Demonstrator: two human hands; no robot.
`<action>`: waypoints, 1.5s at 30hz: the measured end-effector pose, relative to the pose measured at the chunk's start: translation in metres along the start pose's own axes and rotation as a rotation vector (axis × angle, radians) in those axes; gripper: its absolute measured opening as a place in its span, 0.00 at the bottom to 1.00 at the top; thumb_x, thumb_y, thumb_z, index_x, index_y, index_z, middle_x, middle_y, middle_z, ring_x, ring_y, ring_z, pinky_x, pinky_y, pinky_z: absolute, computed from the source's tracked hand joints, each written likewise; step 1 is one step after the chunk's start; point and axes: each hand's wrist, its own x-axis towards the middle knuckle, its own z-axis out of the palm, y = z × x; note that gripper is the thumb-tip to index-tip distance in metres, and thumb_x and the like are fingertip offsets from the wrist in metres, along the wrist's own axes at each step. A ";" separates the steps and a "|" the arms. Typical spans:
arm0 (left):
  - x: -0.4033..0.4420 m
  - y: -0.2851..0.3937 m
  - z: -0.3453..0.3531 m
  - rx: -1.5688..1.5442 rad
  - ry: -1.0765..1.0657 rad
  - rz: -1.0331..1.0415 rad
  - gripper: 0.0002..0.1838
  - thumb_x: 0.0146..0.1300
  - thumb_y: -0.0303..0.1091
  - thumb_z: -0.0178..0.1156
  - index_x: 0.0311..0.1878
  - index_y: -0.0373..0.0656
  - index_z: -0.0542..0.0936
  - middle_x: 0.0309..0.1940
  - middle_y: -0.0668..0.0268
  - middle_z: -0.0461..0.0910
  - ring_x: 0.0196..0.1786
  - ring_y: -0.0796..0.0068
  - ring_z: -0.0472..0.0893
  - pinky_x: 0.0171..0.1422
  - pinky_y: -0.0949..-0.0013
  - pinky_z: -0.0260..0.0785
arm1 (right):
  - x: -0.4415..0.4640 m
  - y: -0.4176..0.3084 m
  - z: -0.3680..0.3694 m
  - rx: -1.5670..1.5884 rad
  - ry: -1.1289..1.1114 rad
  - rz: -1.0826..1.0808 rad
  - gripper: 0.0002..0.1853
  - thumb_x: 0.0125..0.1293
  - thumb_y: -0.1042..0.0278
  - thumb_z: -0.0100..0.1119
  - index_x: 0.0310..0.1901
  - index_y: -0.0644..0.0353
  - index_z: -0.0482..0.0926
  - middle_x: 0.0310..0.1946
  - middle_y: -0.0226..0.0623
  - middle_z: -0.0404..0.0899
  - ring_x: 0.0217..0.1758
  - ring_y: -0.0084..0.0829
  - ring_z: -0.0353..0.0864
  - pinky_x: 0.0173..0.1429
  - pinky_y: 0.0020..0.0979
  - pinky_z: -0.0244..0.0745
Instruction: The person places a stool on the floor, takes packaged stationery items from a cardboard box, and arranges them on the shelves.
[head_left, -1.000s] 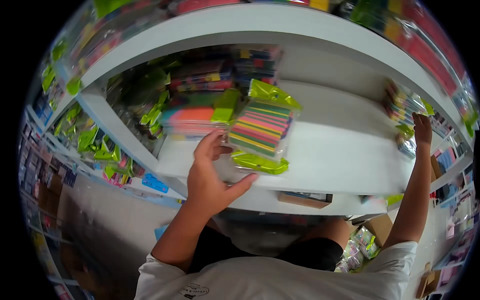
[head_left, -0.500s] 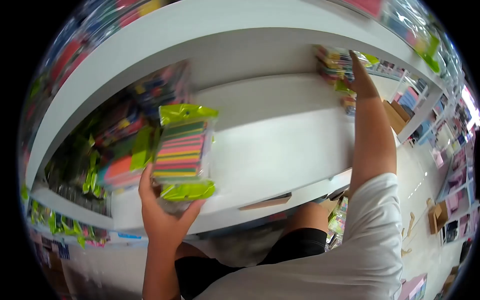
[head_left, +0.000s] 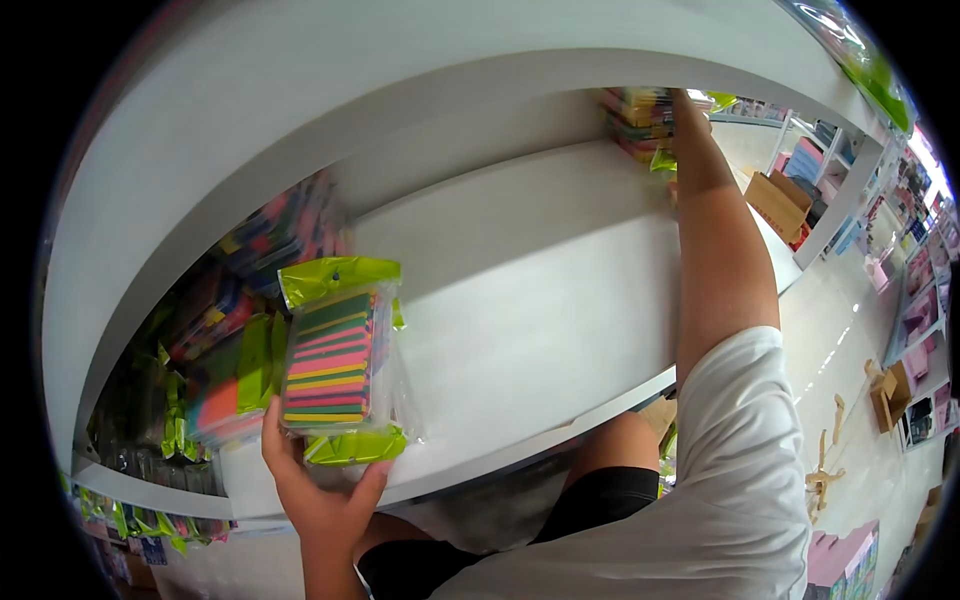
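My left hand [head_left: 325,505] is closed on the lower end of a clear pack of coloured strips [head_left: 330,365], with its thumb and fingers at either side. The pack has bright green ends and shows pink, yellow and dark green stripes. It sits tilted over the white shelf [head_left: 530,270]. My right arm reaches to the far right end of the shelf, where my right hand [head_left: 692,112] is against a stack of similar colourful packs [head_left: 637,125]. The fingers of that hand are mostly hidden, so its grip does not show.
More plastic packs [head_left: 225,350] fill the left part of the shelf. An upper white shelf board [head_left: 480,60] arches overhead. Past the right end are an open cardboard box [head_left: 778,205], another box [head_left: 890,395] on the floor and a pink box [head_left: 842,560].
The view has shifted, and the left hand with its pack appears lower and slightly further left. My right hand stays at the far stack, which is now more covered by the arm.
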 end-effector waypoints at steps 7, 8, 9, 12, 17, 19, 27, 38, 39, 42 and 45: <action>0.000 0.005 0.003 -0.002 0.006 0.003 0.58 0.45 0.28 0.77 0.79 0.35 0.52 0.69 0.49 0.65 0.71 0.55 0.69 0.76 0.56 0.59 | -0.004 0.005 -0.005 -0.273 0.291 0.022 0.69 0.52 0.11 0.52 0.79 0.63 0.47 0.75 0.62 0.54 0.78 0.54 0.58 0.78 0.49 0.55; 0.000 0.006 0.003 -0.004 0.002 -0.009 0.58 0.46 0.30 0.75 0.79 0.37 0.52 0.70 0.50 0.65 0.71 0.55 0.68 0.77 0.55 0.57 | 0.002 0.007 -0.006 -0.311 0.387 0.016 0.70 0.51 0.10 0.51 0.80 0.63 0.45 0.76 0.63 0.52 0.78 0.55 0.57 0.79 0.49 0.54; 0.000 0.007 0.003 -0.004 0.002 -0.023 0.57 0.48 0.32 0.73 0.80 0.38 0.52 0.71 0.50 0.64 0.72 0.55 0.67 0.79 0.55 0.54 | 0.014 0.014 -0.007 -0.314 0.454 -0.010 0.71 0.51 0.09 0.51 0.80 0.64 0.44 0.77 0.64 0.51 0.79 0.57 0.56 0.80 0.49 0.53; -0.001 0.005 0.002 -0.004 -0.007 0.005 0.57 0.48 0.32 0.73 0.80 0.38 0.52 0.71 0.50 0.64 0.72 0.55 0.67 0.79 0.55 0.54 | 0.052 0.026 -0.002 -0.211 0.541 -0.133 0.71 0.51 0.08 0.48 0.81 0.63 0.44 0.76 0.64 0.53 0.78 0.60 0.55 0.80 0.53 0.51; -0.001 0.005 0.002 0.017 0.003 -0.002 0.56 0.48 0.32 0.72 0.80 0.38 0.53 0.71 0.50 0.64 0.72 0.55 0.67 0.78 0.55 0.54 | -0.009 0.005 -0.008 -0.428 0.509 -0.014 0.73 0.48 0.02 0.38 0.80 0.62 0.48 0.73 0.65 0.57 0.75 0.59 0.59 0.77 0.52 0.53; -0.001 0.005 0.002 0.020 0.007 -0.002 0.56 0.48 0.31 0.72 0.80 0.38 0.53 0.71 0.50 0.64 0.72 0.55 0.67 0.78 0.55 0.55 | -0.005 0.006 -0.007 -0.474 0.531 -0.014 0.74 0.45 0.00 0.35 0.79 0.62 0.50 0.73 0.64 0.58 0.75 0.57 0.60 0.76 0.51 0.53; 0.000 0.005 0.005 0.019 0.042 0.025 0.57 0.46 0.32 0.75 0.79 0.34 0.55 0.67 0.49 0.68 0.68 0.56 0.71 0.76 0.55 0.59 | 0.008 0.005 -0.013 -0.424 0.534 -0.041 0.74 0.46 0.05 0.49 0.79 0.66 0.49 0.75 0.60 0.54 0.77 0.58 0.56 0.79 0.50 0.51; 0.001 0.006 0.006 0.031 0.053 0.052 0.56 0.46 0.29 0.75 0.78 0.33 0.55 0.64 0.48 0.71 0.66 0.57 0.72 0.75 0.57 0.60 | 0.026 -0.004 -0.025 -0.590 0.447 -0.354 0.71 0.50 0.20 0.65 0.79 0.70 0.44 0.77 0.60 0.51 0.79 0.58 0.51 0.80 0.49 0.48; 0.001 0.006 0.006 0.027 0.051 0.059 0.56 0.46 0.29 0.75 0.78 0.33 0.55 0.64 0.48 0.71 0.66 0.57 0.73 0.75 0.57 0.60 | 0.026 -0.004 -0.028 -0.637 0.398 -0.349 0.71 0.50 0.20 0.65 0.79 0.70 0.45 0.78 0.60 0.51 0.80 0.57 0.50 0.81 0.49 0.48; 0.000 0.006 0.006 0.008 0.054 0.042 0.56 0.46 0.29 0.76 0.78 0.33 0.55 0.65 0.48 0.71 0.66 0.57 0.73 0.74 0.57 0.61 | 0.023 -0.004 -0.024 -0.696 0.404 -0.341 0.70 0.50 0.19 0.64 0.78 0.70 0.48 0.78 0.60 0.50 0.81 0.57 0.48 0.81 0.51 0.47; 0.001 0.009 0.006 0.030 0.055 0.039 0.56 0.46 0.29 0.76 0.78 0.33 0.56 0.64 0.48 0.71 0.66 0.58 0.73 0.74 0.58 0.61 | -0.004 -0.002 -0.016 -0.674 0.531 -0.449 0.68 0.49 0.16 0.62 0.78 0.66 0.52 0.80 0.58 0.47 0.83 0.58 0.44 0.80 0.55 0.48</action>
